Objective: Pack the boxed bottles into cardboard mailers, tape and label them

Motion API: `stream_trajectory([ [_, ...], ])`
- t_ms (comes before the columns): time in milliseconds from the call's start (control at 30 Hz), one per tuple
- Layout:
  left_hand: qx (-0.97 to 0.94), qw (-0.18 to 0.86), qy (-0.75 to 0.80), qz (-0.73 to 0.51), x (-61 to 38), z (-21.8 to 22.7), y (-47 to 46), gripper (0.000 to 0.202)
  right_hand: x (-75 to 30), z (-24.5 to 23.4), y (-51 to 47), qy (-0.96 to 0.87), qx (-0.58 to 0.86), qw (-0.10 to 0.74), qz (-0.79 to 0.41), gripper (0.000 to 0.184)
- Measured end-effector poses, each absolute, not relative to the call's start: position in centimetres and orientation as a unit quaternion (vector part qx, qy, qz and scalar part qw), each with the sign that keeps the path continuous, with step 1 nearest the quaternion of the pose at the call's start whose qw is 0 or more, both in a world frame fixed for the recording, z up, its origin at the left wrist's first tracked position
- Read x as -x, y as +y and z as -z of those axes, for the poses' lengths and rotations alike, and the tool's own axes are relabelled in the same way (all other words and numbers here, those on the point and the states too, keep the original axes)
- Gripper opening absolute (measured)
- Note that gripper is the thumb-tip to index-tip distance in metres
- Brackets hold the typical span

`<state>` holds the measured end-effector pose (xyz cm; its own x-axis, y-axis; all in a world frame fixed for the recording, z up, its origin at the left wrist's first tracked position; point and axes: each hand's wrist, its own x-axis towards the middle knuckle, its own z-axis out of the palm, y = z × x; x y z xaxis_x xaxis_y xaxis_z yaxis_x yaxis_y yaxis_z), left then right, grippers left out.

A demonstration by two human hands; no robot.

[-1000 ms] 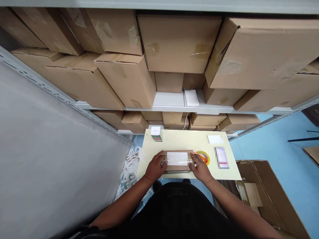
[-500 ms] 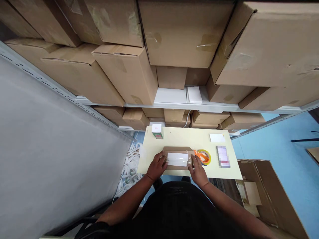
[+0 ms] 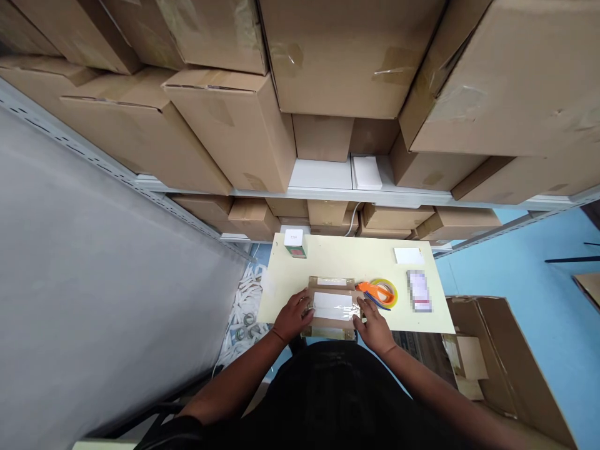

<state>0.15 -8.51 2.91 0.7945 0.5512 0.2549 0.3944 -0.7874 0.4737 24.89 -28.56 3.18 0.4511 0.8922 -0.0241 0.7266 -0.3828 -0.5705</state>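
Note:
A small brown cardboard box (image 3: 332,307) with a white label under clear tape lies at the near edge of a pale yellow table (image 3: 337,259). My left hand (image 3: 292,316) grips its left end, fingers curled round it. My right hand (image 3: 375,325) holds the right end the same way. The box overhangs the table's front edge a little. An orange tape dispenser with a yellow tape roll (image 3: 382,292) lies just right of the box.
A small green and white box (image 3: 295,243) stands at the table's far left corner. A white card (image 3: 409,255) and a blurred slip (image 3: 419,291) lie at the right. Shelves packed with cardboard boxes (image 3: 337,75) rise behind. An open carton (image 3: 487,369) sits on the blue floor at right.
Both hands have drawn the small box nearer to me, so it now reaches the table's front edge. The camera tilted slightly.

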Motion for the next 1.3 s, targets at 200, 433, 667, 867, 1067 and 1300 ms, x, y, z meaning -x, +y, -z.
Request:
stream_trajectory([
  [200, -0.915, 0.227, 0.273, -0.191, -1.2, -2.5, -7.7, 0.033, -25.8, -2.5, -27.5, -0.486, 0.812, 0.263, -0.191, 0.055],
  [433, -0.887, 0.243, 0.334, -0.206, -3.7, -2.9, -6.9, 0.037, -27.8, -3.2, -24.2, -0.448, 0.810, 0.309, -0.220, 0.059],
  [667, -0.884, 0.219, 0.347, -0.226, -5.3, -2.4, -6.8, 0.036, -32.3, -1.4, -28.3, -0.418, 0.892, 0.127, -0.118, 0.048],
  [867, -0.891, 0.211, 0.336, -0.221, -6.4, -2.3, -5.8, 0.035, -32.4, 0.5, -28.2, -0.450, 0.883, -0.023, -0.133, 0.032],
  [1067, -0.905, 0.183, 0.321, -0.213, -6.5, -3.1, -5.7, 0.035, -33.9, -2.1, -29.1, -0.407, 0.902, 0.046, -0.139, 0.035],
  [1300, -0.930, 0.180, 0.266, -0.179, -6.5, -3.8, -5.9, 0.038, -35.0, -10.5, -30.7, -0.354, 0.868, 0.273, -0.217, 0.027],
])
